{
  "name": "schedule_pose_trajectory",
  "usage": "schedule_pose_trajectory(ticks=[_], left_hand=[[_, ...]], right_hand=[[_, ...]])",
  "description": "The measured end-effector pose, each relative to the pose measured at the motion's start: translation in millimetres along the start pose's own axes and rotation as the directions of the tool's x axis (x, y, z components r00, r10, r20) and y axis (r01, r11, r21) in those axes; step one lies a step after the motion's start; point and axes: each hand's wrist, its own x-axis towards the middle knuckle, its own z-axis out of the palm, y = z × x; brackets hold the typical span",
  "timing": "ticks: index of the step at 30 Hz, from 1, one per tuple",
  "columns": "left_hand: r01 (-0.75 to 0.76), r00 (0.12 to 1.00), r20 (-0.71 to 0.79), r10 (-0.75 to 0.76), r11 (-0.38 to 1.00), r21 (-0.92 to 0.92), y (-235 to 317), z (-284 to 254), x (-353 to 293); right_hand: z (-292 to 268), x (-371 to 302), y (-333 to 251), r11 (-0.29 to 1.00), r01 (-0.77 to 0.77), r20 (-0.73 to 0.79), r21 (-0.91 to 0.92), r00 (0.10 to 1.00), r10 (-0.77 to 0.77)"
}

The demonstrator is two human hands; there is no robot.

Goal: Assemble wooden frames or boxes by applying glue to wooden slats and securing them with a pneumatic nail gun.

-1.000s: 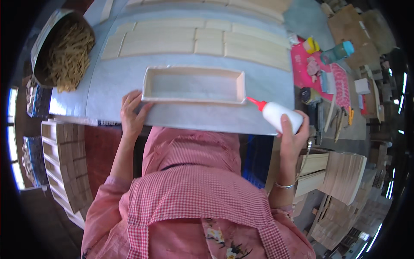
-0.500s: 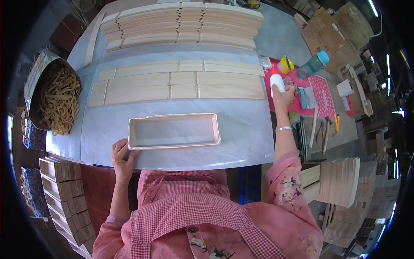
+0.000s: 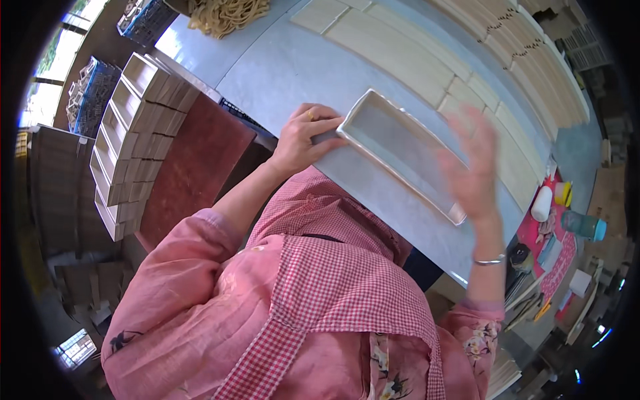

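Touching the left end of a rectangular wooden frame (image 3: 400, 177) with the left hand (image 3: 307, 139), close to the near edge of a grey desk (image 3: 287, 77). Raising the right hand (image 3: 472, 163), blurred and fingers spread, by the frame's right end; impossible to tell whether touching. Showing flat slats (image 3: 390, 52) across mid-desk, stacked slats (image 3: 517, 57) along its far edge, tan bands (image 3: 230, 15) toward its left edge. Past the right edge, showing a white bottle (image 3: 542, 203) on pink cloth (image 3: 529, 230).

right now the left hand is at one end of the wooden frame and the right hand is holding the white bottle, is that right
Not quite: the head view shows the white bottle on the pink mat, not in the right hand. The left hand is at one end of the wooden frame.
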Motion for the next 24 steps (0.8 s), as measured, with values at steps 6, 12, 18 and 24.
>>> schedule_pose_trajectory(ticks=[6,12,18,24], left_hand=[[-0.058,0.998,0.002,0.059,0.997,-0.04,-3.2,3.0,4.1],[-0.068,0.996,-0.055,0.066,0.997,-0.025,-4.7,3.2,5.4],[-0.056,0.997,-0.05,0.055,0.998,-0.033,-2.8,5.0,1.0],[-0.079,0.997,-0.02,0.078,0.995,-0.062,5.3,8.7,12.4]], right_hand=[[67.7,31.8,-76.4,0.978,0.197,0.227,-0.062,0.957,-0.178],[74.3,32.5,-79.4,0.957,0.235,0.302,-0.17,0.937,-0.176],[45.6,3.8,-80.0,0.951,0.217,0.362,-0.222,0.924,-0.126],[20.8,-32.2,-75.3,0.964,0.125,0.339,-0.234,0.94,-0.04]])
